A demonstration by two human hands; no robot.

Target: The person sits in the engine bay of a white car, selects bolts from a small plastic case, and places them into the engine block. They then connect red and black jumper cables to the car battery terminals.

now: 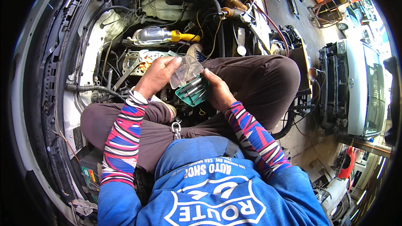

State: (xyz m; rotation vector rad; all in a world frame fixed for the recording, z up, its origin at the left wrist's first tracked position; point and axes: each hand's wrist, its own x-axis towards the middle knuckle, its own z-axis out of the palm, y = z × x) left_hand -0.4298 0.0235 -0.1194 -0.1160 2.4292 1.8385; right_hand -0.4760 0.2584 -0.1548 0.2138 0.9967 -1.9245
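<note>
A small bit case with a clear hinged lid (186, 70) and a green tray (196, 103) is held open above my lap. Several dark metal bits (192, 88) with grooved shafts lie side by side in the tray. My left hand (157, 77) pinches the lid's upper left edge between thumb and fingers. Gripping the tray's right side is my right hand (220, 92), its thumb at the upper corner near the hinge. Part of each hand's fingers is hidden behind the case.
I sit cross-legged in an engine bay. Beyond my hands lies a work lamp (161, 36) with a yellow handle, above a bare metal engine face (136, 62). Hoses and cables run around me. A white vehicle (356, 88) stands to the right.
</note>
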